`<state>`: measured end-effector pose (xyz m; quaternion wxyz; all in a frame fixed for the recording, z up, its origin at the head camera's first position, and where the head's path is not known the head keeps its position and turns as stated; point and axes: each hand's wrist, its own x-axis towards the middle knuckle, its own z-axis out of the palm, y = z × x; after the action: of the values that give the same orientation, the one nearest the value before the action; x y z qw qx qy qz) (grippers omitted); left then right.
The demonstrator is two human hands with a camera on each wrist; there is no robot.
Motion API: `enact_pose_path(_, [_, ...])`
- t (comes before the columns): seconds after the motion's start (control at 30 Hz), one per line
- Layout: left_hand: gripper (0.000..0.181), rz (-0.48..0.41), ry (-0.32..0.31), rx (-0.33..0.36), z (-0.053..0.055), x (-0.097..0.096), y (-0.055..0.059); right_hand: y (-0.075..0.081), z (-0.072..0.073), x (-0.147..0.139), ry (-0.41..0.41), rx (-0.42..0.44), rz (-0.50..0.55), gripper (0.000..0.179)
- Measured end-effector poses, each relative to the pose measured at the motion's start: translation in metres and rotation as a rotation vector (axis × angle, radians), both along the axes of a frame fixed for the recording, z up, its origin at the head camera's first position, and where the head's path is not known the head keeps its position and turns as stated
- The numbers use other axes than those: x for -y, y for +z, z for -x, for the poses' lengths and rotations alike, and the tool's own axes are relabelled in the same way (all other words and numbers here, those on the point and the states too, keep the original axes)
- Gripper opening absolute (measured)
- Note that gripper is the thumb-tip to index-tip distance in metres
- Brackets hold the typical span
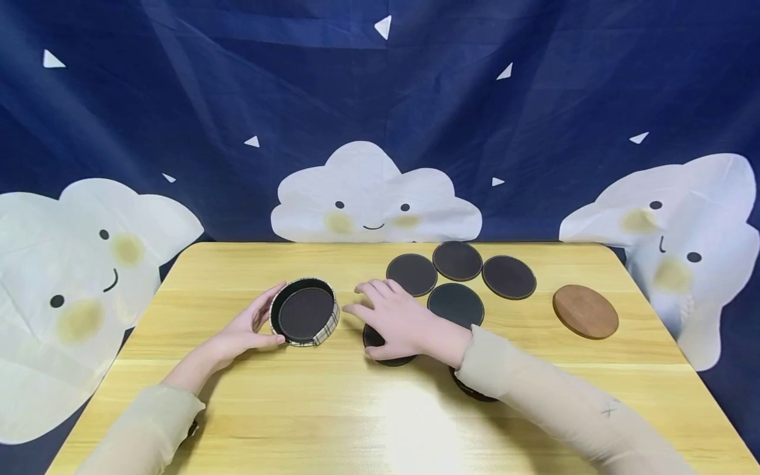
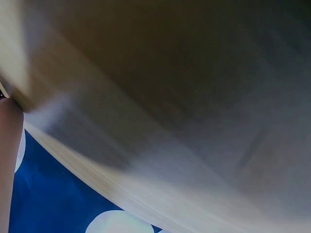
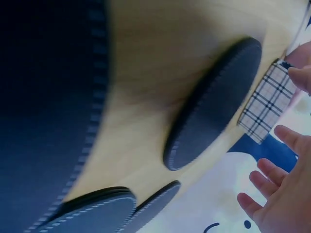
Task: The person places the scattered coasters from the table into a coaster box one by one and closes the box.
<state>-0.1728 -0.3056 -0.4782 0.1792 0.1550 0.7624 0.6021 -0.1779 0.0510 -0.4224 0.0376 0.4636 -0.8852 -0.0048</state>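
Note:
A round coaster holder (image 1: 330, 324) with a plaid outer wall stands left of the table's middle, a dark coaster (image 1: 305, 314) lying inside it. My left hand (image 1: 242, 334) holds the holder from its left side, thumb at the front edge and fingers behind. Over a dark round coaster (image 1: 373, 338) hovers my right hand (image 1: 402, 321), fingers spread and loosely bent with nothing in them. In the right wrist view, that hand (image 3: 284, 191) is apart from the plaid wall (image 3: 267, 102). The left wrist view shows mostly blurred tabletop.
Several stitched dark coasters (image 1: 456, 302) lie right of and behind my right hand. Another dark round thing (image 1: 469, 388) is partly hidden under the right sleeve. A brown wooden disc (image 1: 585, 312) lies at the right. A blue cloud-print curtain (image 1: 380, 86) hangs behind the table.

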Motion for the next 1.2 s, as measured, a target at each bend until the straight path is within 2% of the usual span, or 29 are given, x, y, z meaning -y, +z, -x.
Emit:
enact_pose_path(0.3, [0.107,0.005,0.001,0.004,0.000,0.002,0.000,-0.014,-0.006,-0.019,0.009,0.009,-0.003,0.072])
enact_pose_path(0.63, [0.108,0.011,0.008,0.006,-0.001,0.000,0.000,-0.026,-0.011,-0.029,-0.027,0.091,-0.005,0.074])
enact_pose_path(0.87, [0.107,0.006,0.011,0.018,-0.003,0.000,0.003,-0.028,-0.011,-0.031,-0.042,0.157,-0.008,0.076])
enact_pose_path(1.2, [0.106,0.010,0.009,0.005,-0.002,0.000,0.001,-0.024,-0.011,-0.028,-0.034,0.170,0.001,0.076])
